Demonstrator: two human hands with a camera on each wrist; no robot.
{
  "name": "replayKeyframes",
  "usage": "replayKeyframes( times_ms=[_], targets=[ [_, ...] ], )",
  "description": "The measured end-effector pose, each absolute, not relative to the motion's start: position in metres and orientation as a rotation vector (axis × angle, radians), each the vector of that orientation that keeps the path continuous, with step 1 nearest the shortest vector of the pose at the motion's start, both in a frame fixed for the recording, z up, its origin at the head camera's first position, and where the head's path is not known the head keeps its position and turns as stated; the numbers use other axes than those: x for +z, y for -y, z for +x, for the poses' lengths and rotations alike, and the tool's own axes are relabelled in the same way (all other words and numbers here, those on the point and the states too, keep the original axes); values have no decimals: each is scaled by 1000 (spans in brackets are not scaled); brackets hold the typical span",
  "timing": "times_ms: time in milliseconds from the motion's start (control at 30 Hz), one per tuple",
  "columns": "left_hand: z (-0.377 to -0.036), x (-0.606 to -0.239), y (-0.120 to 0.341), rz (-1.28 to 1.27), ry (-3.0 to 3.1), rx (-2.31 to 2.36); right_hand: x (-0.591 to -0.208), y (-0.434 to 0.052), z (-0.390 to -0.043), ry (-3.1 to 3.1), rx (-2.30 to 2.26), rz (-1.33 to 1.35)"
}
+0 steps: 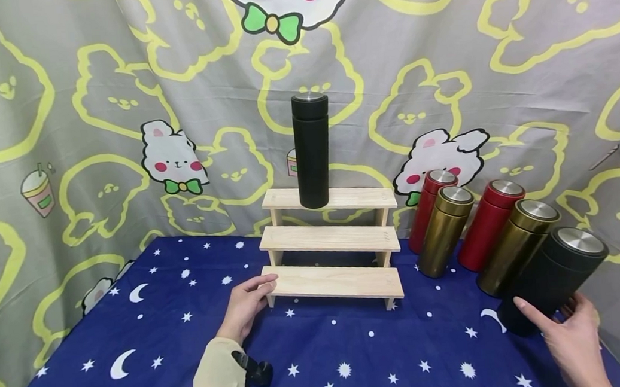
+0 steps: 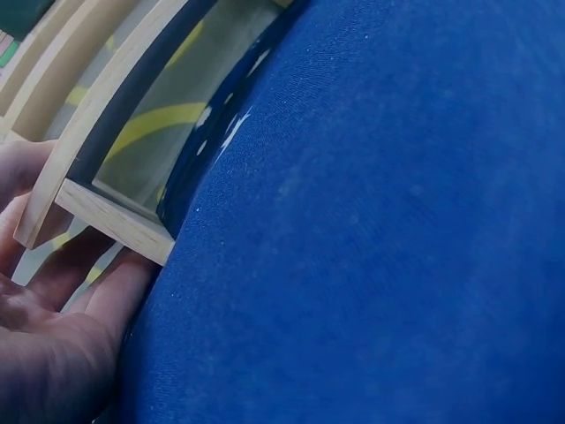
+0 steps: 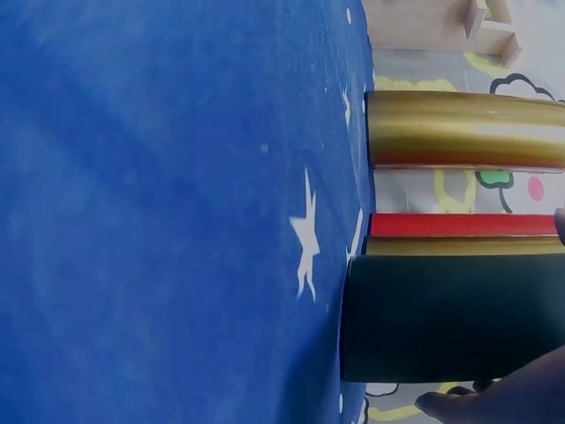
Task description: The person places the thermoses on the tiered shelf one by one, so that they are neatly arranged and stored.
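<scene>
My left hand (image 1: 246,304) pinches the left end of the bottom step of a three-step wooden display stand (image 1: 332,280); in the left wrist view its fingers (image 2: 124,296) lie beside the stand's leg. On the top step stands a tall black thermos flask (image 1: 312,151) with a silver lid top. Over at the right, my right hand (image 1: 573,331) grips a wider black thermos flask (image 1: 543,288) low down, thumb on its near side and other fingers partly hidden behind it. The right wrist view shows this black flask's base at the cloth.
Beside the black flask stand two gold flasks (image 1: 444,232) and two red flasks (image 1: 490,223), right of the stand. A dark blue cloth (image 1: 353,352) with moons and stars covers the table. Behind hangs a grey curtain (image 1: 217,104) with yellow cartoon outlines.
</scene>
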State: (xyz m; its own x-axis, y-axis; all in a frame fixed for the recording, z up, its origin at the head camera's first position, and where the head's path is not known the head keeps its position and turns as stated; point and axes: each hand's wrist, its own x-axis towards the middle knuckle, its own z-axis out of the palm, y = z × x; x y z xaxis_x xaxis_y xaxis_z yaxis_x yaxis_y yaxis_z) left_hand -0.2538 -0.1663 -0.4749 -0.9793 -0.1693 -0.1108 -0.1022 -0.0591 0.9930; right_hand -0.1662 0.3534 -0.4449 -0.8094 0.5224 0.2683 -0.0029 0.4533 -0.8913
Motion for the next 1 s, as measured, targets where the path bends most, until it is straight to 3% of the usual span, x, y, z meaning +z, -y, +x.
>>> replayKeyframes(
  times_ms=[267, 600, 1000],
  targets=[
    [-255, -474, 166, 310, 2131, -2222, -445, -352, -170, 2140, 1417, -547],
    [-253, -475, 166, 313, 2140, -2217, -447, -358, -171, 2098, 1466, -480],
    [-254, -475, 166, 311, 2131, -2226, -445, -353, -171, 2021, 1494, -665]
  ],
)
